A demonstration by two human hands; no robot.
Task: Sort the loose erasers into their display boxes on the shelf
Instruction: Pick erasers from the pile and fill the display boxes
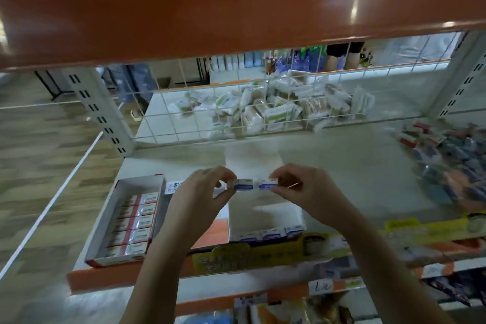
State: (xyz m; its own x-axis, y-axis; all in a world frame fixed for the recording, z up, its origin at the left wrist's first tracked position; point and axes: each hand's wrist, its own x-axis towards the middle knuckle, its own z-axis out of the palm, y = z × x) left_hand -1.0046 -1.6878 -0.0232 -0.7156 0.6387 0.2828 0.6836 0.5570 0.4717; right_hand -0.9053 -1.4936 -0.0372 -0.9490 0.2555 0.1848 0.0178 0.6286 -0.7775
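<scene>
Both hands were raised over the shelf, each pinching a small white eraser with a blue-printed sleeve. The left hand [202, 192] held the left blue-and-white eraser [243, 184] between thumb and fingertips, and the right hand [305, 189] held the right blue-and-white eraser [268, 184] the same way. The two erasers sat end to end, touching or nearly so (the blur made the seam hard to judge), in the air above a white open-topped cardboard display box [265, 214].

That box stood on the pale shelf [342, 166] just below the hands, with a row of matching blue-and-white erasers [268, 234] along its near wall; the rest of its inside looked bare. To the left of it, beside the left forearm, lay a longer white display box with red trim [105, 234], filled with a column of red-and-white wrapped erasers [136, 223]. A white printed label [175, 187] showed between this box and the left hand.

Along the shelf's front edge ran a yellow printed price strip [263, 255]. At the far right of the shelf lay a loose heap of red, blue and dark wrapped items [447, 163], too blurred to identify. Behind the shelf rose a white wire grid panel [184, 113], with a pile of white and green packets [276, 108] beyond it. An orange shelf beam [236, 8] crossed overhead.
</scene>
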